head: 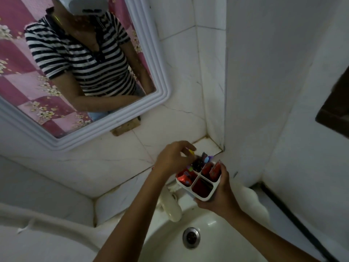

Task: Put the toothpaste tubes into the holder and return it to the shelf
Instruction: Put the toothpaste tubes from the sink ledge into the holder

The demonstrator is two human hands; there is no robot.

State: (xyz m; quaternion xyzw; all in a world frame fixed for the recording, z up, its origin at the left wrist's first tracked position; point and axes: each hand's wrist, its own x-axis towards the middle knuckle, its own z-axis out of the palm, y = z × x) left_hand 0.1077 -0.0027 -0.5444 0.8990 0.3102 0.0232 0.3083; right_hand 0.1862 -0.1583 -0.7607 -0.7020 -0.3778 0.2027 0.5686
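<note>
A white holder (203, 196) with four compartments hangs over the sink's back edge, gripped from the right side and below by my right hand (220, 191). Red toothpaste tubes (211, 171) stand in its right and left compartments; the near compartment (202, 187) looks dark red inside. Toothbrush heads (205, 157) with purple and dark parts stick out of the far compartment. My left hand (174, 157) hovers over the holder's far left side, fingers curled on a small yellow-tipped item (191, 152). The tiled corner shelf (207, 146) lies just behind the holder.
A white sink (217, 233) with a metal drain (191, 237) sits below. A cream tap (171, 207) stands under the holder's left side. A white-framed mirror (162, 86) hangs on the left wall, reflecting a person in a striped shirt. White tiled walls meet in the corner.
</note>
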